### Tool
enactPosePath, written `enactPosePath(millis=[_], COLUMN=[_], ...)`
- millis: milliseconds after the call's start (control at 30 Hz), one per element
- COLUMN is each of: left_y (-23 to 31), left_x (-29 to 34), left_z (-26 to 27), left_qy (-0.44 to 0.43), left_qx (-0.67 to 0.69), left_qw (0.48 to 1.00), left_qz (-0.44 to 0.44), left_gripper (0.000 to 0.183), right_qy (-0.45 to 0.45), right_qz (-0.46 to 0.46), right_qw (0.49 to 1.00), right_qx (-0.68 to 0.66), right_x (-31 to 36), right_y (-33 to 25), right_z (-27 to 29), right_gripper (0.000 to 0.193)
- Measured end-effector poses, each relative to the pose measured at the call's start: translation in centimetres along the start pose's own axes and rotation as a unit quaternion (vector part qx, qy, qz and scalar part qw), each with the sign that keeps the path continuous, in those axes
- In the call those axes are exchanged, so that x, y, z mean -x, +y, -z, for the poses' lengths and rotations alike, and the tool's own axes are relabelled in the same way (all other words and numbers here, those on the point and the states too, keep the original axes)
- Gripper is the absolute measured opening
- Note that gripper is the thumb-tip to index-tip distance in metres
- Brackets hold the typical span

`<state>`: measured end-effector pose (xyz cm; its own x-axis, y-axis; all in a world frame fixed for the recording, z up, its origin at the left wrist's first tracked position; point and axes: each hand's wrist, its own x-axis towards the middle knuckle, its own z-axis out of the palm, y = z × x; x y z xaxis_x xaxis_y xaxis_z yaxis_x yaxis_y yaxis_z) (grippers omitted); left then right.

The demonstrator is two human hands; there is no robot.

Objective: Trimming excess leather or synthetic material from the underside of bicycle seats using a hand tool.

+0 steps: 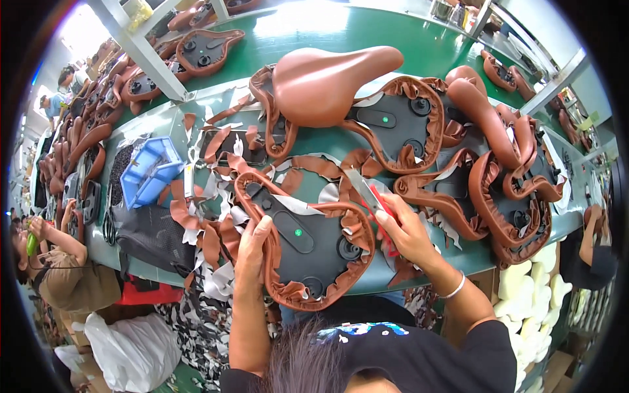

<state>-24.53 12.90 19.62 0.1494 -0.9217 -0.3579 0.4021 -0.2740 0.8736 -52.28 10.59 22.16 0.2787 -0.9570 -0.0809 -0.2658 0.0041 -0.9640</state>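
Note:
A bicycle saddle [282, 259], underside up, is tilted at the front edge of the table. Its brown cover is folded in pleats around a black base with a small green dot. My left hand [251, 249] grips its left rim, thumb on top and fingers hidden beneath. Above the saddle's right side, my right hand [403, 229] is closed on red-handled scissors [362, 190]; their silver blades point up and left, apart from the rim. Brown and white offcuts [219, 242] lie scattered around the saddle.
More brown saddles [327, 88] are piled behind and to the right [511, 209]. A blue plastic bin [152, 173] stands at left beside a black mesh bag [154, 236]. Pale foam pads [531, 301] are heaped at lower right. Another person [65, 262] works at far left.

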Motion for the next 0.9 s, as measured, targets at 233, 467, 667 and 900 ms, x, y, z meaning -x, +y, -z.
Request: enactPosePath(millis=[233, 467, 667, 900], left_y=[5.6, 6.8, 2.8, 1.7], left_x=[-1.4, -2.7, 0.9, 4.6], left_z=[-2.9, -3.6, -1.7, -2.7], left_qy=[-0.106, -0.138, 0.018, 0.016], left_qx=[-0.19, -0.26, -0.164, 0.033], left_qw=[0.976, 0.955, 0.985, 0.997], left_qz=[-0.013, 0.011, -0.048, -0.071], left_gripper=[0.031, 0.029, 0.03, 0.031], right_qy=[-0.066, -0.173, -0.042, 0.101], right_qz=[0.313, 0.159, 0.011, 0.203], right_qw=[0.855, 0.813, 0.933, 0.965], right_qx=[0.408, 0.533, 0.357, 0.132], right_x=[0.1, 3.5, 11.4, 5.0], right_y=[-2.5, -2.0, 0.2, -1.3], right_z=[4.5, 3.5, -2.6, -1.2], right_gripper=[0.058, 0.076, 0.063, 0.058])
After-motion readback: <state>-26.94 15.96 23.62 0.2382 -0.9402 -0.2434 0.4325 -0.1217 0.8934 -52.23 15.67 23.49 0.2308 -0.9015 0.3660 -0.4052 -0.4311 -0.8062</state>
